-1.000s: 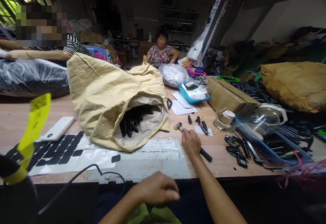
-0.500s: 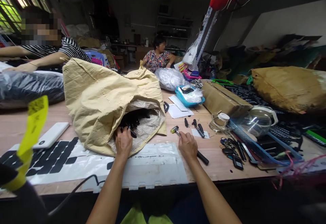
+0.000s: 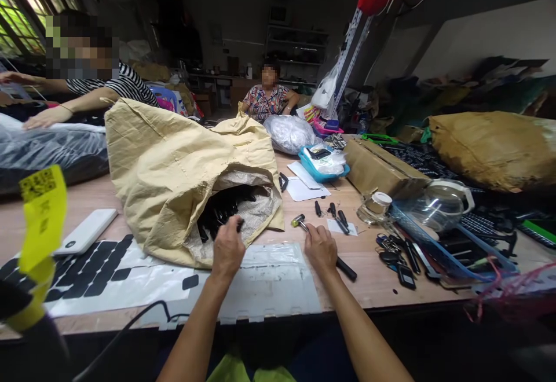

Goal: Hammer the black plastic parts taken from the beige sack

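My right hand (image 3: 320,249) is closed around a small hammer (image 3: 346,268), just above the table. Its yellowish metal head (image 3: 298,220) sticks out past the fingers and its black grip shows behind the palm. At the mouth of a beige cloth sack (image 3: 174,168), my left hand (image 3: 229,248) has its fingers pinched on a small black part (image 3: 240,225), mostly covered by the fingers. Inside the sack lies a heap of shiny black pieces (image 3: 221,205). A translucent plastic sheet (image 3: 278,289) lies flat between my forearms.
Black handles (image 3: 343,220), keys (image 3: 405,278) and a blue tray (image 3: 447,249) lie to the right. Beyond are a cardboard box (image 3: 382,168) and a turquoise basket (image 3: 324,168). A white power bank-like block (image 3: 89,231) lies left. Two people sit across the table.
My left hand has drawn back out of the sack's mouth, toward the right, with the black part in its fingers. The right hand and hammer stay put.
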Demonstrator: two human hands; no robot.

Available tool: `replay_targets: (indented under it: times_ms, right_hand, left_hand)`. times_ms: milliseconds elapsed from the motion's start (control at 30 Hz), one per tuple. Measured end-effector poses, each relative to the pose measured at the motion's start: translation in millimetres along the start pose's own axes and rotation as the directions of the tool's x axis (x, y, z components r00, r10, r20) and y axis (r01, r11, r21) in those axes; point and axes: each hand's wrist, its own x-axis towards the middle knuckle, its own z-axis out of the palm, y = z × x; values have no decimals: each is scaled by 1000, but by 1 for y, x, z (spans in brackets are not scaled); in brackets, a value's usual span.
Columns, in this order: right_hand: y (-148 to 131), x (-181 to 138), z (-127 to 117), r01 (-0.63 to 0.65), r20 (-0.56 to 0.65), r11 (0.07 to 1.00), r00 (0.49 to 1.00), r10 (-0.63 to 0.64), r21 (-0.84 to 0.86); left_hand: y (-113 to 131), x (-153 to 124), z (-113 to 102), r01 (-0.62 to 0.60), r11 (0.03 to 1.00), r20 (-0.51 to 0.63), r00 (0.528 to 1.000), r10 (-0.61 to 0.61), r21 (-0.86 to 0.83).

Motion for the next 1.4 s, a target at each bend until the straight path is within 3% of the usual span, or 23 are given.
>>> replay_targets:
  times_ms: [67, 167, 267, 333, 467, 800, 1400]
  right_hand:
    - [0, 0, 1, 5, -2, 1000, 1000, -5, -2]
    - [1, 0, 2, 12, 1, 1000, 1000, -12, -21]
    - [0, 0, 3, 2, 16, 999, 1000, -1, -50]
    - [-1, 1, 3, -5, 20, 998, 1000, 6, -60]
    - [-1, 1, 4, 1, 10, 998, 1000, 0, -62]
    - [-3, 0, 4, -2, -14, 999, 1000, 1, -54]
    - [-3, 0, 3, -8, -6, 998, 1000, 7, -56]
  left_hand:
    - [17, -7, 9, -76, 992, 190, 977, 95, -104]
    - [35, -16, 26, -160, 975, 435, 875, 214, -157]
    - [42, -22, 39, -192, 972, 562, 794, 234, -134]
    - [41, -24, 44, -188, 972, 589, 773, 234, -139]
    - [32, -25, 45, -179, 966, 561, 788, 254, -186]
    - [6, -30, 41, -156, 974, 387, 898, 209, -164]
    - [11, -29, 48, -73, 987, 345, 931, 118, -141]
